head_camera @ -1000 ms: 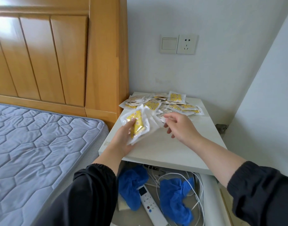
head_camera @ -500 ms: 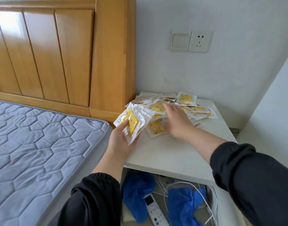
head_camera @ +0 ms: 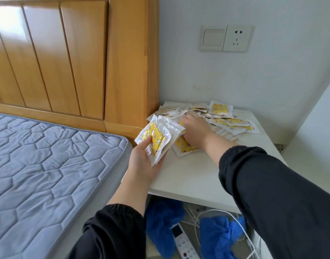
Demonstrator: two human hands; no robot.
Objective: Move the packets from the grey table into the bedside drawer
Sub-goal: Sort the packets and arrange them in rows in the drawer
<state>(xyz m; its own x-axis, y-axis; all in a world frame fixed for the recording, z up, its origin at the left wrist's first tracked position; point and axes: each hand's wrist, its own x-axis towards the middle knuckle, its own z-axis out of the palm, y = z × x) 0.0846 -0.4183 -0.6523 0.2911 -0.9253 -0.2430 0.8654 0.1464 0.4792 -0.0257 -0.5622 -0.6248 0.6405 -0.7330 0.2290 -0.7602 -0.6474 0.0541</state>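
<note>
I note the right hand (head_camera: 195,133) has advanced from the desk (head_camera: 198,174) edge into the loose packets (head_camera: 222,116); whether its fingers have closed on one, I cannot tell. The left hand (head_camera: 141,161) clamps a stack of packets (head_camera: 156,139). The open drawer (head_camera: 241,248) shows none yet.

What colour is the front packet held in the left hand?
The packet is white-edged with a yellow centre; head view.

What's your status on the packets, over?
Left grip holds several packets. Right grip on pile atop table, closure unclear. Drawer below open, cluttered with blue covers.
</note>
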